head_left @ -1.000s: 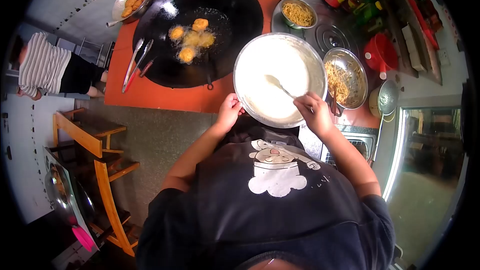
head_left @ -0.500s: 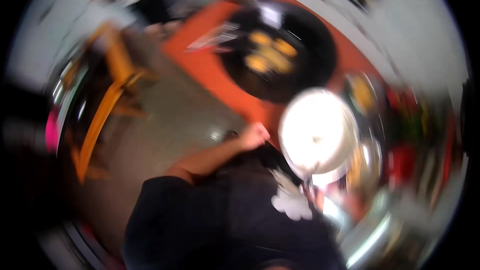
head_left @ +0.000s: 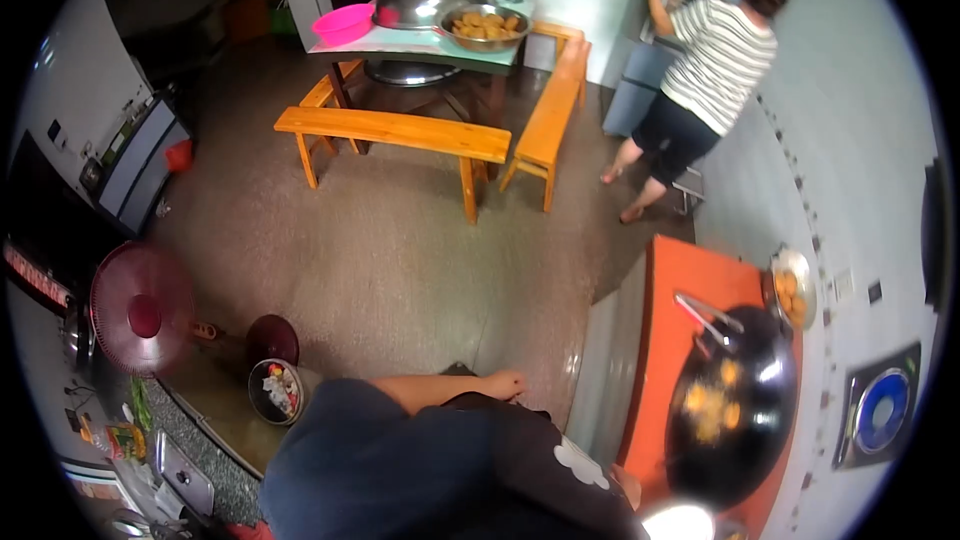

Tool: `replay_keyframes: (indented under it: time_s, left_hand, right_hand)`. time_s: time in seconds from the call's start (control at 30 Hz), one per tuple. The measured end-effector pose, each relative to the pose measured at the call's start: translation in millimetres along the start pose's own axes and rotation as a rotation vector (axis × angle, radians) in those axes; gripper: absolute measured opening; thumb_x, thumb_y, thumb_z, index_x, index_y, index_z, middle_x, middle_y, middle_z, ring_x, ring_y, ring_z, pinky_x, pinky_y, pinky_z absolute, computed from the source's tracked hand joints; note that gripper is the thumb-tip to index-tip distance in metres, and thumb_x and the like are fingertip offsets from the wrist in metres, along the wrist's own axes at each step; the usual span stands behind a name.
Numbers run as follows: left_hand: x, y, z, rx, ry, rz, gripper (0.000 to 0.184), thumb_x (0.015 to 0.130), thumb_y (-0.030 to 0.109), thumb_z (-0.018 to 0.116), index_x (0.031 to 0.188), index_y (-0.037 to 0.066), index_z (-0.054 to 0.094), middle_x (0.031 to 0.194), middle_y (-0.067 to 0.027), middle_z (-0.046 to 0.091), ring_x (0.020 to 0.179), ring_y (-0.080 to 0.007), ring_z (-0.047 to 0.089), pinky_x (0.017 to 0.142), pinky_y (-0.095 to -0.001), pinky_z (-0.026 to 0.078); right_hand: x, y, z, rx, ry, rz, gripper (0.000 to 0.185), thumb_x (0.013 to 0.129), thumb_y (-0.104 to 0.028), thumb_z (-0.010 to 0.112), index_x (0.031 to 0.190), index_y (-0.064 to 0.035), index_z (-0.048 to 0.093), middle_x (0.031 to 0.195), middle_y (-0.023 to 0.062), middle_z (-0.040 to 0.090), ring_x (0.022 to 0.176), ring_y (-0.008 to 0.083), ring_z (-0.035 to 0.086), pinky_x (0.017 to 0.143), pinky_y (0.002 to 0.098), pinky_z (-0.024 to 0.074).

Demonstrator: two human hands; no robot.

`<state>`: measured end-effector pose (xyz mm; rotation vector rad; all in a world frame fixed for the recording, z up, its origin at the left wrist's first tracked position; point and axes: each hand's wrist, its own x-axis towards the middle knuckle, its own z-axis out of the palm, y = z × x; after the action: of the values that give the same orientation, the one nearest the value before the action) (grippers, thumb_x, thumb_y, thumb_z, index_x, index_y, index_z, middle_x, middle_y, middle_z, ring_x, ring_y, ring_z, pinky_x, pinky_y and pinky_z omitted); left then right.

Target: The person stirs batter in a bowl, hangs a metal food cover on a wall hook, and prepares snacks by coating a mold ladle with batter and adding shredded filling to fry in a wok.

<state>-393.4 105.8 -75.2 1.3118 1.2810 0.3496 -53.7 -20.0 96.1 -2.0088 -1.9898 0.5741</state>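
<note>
My left hand [head_left: 507,385] is held out over the floor in front of my body, its fingers curled together with nothing visible in them. At the bottom, part of my right hand [head_left: 628,487] shows between my dark shirt and the orange counter [head_left: 665,340]; its fingers are hidden. Right beside it is the bright bowl of white batter [head_left: 680,523], cut off by the frame's lower edge. On the counter sits a black wok [head_left: 690,465] with several golden pieces [head_left: 710,412] frying in it. Metal tongs [head_left: 708,318] lie at the wok's rim.
A person in a striped top [head_left: 722,65] stands by a fridge. Wooden benches [head_left: 395,132] flank a table [head_left: 400,43] with a pink basin [head_left: 343,25] and a bowl of fried pieces [head_left: 485,28]. A fan [head_left: 145,315] and a bin [head_left: 275,392] are at left.
The view has swung left toward the room, so the counter and wok now appear at the lower right. My left hand has left the batter bowl's rim. The person's arm is now raised.
</note>
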Motion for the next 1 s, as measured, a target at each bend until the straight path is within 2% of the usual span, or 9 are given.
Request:
replay_keyframes:
  time_s: [0.13, 0.27, 0.4, 0.6, 0.67, 0.73, 0.83, 0.9, 1.0]
  left_hand:
    - [-24, -26, -136, -0.195, 0.256, -0.263, 0.024, 0.08, 0.02, 0.058, 0.099, 0.006, 0.059, 0.073, -0.011, 0.062, 0.063, -0.022, 0.061, 0.057, -0.0371, 0.047]
    - [-45, -90, -263, -0.182, 0.584, -0.324, 0.032, 0.076, 0.019, 0.06, 0.105, 0.007, 0.058, 0.082, -0.0133, 0.063, 0.078, -0.0256, 0.062, 0.068, -0.0374, 0.049]
    - [-63, -129, -363, -0.238, 0.835, -0.42, 0.039, 0.074, 0.018, 0.06, 0.111, 0.006, 0.056, 0.087, -0.0137, 0.064, 0.083, -0.0274, 0.062, 0.075, -0.0369, 0.048]
    - [-54, -174, -446, -0.519, 1.058, -0.566, 0.054, 0.073, 0.02, 0.065, 0.121, 0.001, 0.053, 0.1, -0.0141, 0.063, 0.093, -0.0247, 0.06, 0.081, -0.0332, 0.047]
    - [-56, -200, -467, -0.648, 1.064, -0.591, 0.053, 0.078, 0.021, 0.062, 0.124, -0.002, 0.05, 0.101, -0.0097, 0.061, 0.089, -0.0174, 0.056, 0.074, -0.0315, 0.047]
    - [-72, -182, -505, -0.794, 1.14, -0.562, 0.051, 0.076, 0.021, 0.065, 0.12, -0.002, 0.054, 0.106, -0.0142, 0.061, 0.098, -0.0247, 0.058, 0.087, -0.0321, 0.044]
    - [-86, -198, -568, -0.789, 1.279, -0.603, 0.04, 0.078, 0.018, 0.063, 0.113, -0.002, 0.059, 0.101, -0.0124, 0.063, 0.095, -0.0216, 0.058, 0.085, -0.0308, 0.044]
    - [-97, -201, -627, -0.828, 1.242, -0.514, 0.032, 0.079, 0.017, 0.062, 0.106, -0.001, 0.063, 0.094, -0.0104, 0.064, 0.09, -0.0185, 0.059, 0.081, -0.0291, 0.045]
    - [-113, -196, -744, -0.833, 1.242, -0.464, 0.015, 0.08, 0.014, 0.06, 0.084, 0.001, 0.065, 0.074, -0.0043, 0.063, 0.074, -0.0125, 0.056, 0.072, -0.0257, 0.044]
  right_hand:
    - [120, -92, 47, 0.129, -0.156, 0.026, 0.013, 0.073, -0.005, 0.065, 0.086, -0.005, 0.064, 0.079, 0.0126, 0.06, 0.076, 0.0294, 0.059, 0.072, 0.0366, 0.0466]
    - [217, -193, 66, 0.216, -0.044, -0.338, 0.014, 0.073, 0.0, 0.058, 0.087, -0.0036, 0.06, 0.084, 0.0147, 0.057, 0.079, 0.0312, 0.056, 0.074, 0.0372, 0.0455]
    - [309, -286, 78, 0.254, -0.115, -0.387, 0.018, 0.073, 0.002, 0.054, 0.09, -0.0031, 0.059, 0.086, 0.0158, 0.058, 0.082, 0.0329, 0.057, 0.074, 0.0382, 0.0456]
    - [502, -461, 125, 0.176, -0.325, -0.644, 0.012, 0.08, -0.008, 0.059, 0.089, -0.0019, 0.061, 0.083, 0.0174, 0.059, 0.076, 0.0349, 0.057, 0.068, 0.0403, 0.0458]
    - [553, -529, 139, 0.127, -0.383, -0.706, 0.015, 0.085, -0.015, 0.057, 0.086, -0.0016, 0.063, 0.079, 0.0184, 0.06, 0.075, 0.0359, 0.057, 0.067, 0.0415, 0.0455]
    - [602, -590, 159, 0.145, -0.399, -0.832, 0.023, 0.089, -0.021, 0.052, 0.085, -0.002, 0.064, 0.079, 0.0188, 0.06, 0.077, 0.0365, 0.058, 0.068, 0.0428, 0.0453]
    - [660, -690, 185, 0.349, -0.472, -0.899, 0.03, 0.091, -0.027, 0.047, 0.084, -0.0035, 0.064, 0.079, 0.0182, 0.06, 0.081, 0.036, 0.058, 0.071, 0.0431, 0.0452]
    - [694, -745, 213, 0.303, -0.519, -0.978, 0.023, 0.091, -0.021, 0.049, 0.09, -0.0027, 0.064, 0.08, 0.0138, 0.059, 0.075, 0.0306, 0.059, 0.073, 0.0368, 0.0463]
    - [728, -830, 243, 0.331, -0.57, -1.023, 0.018, 0.085, -0.023, 0.058, 0.083, -0.0059, 0.064, 0.083, 0.0139, 0.059, 0.083, 0.0325, 0.057, 0.076, 0.0403, 0.045]
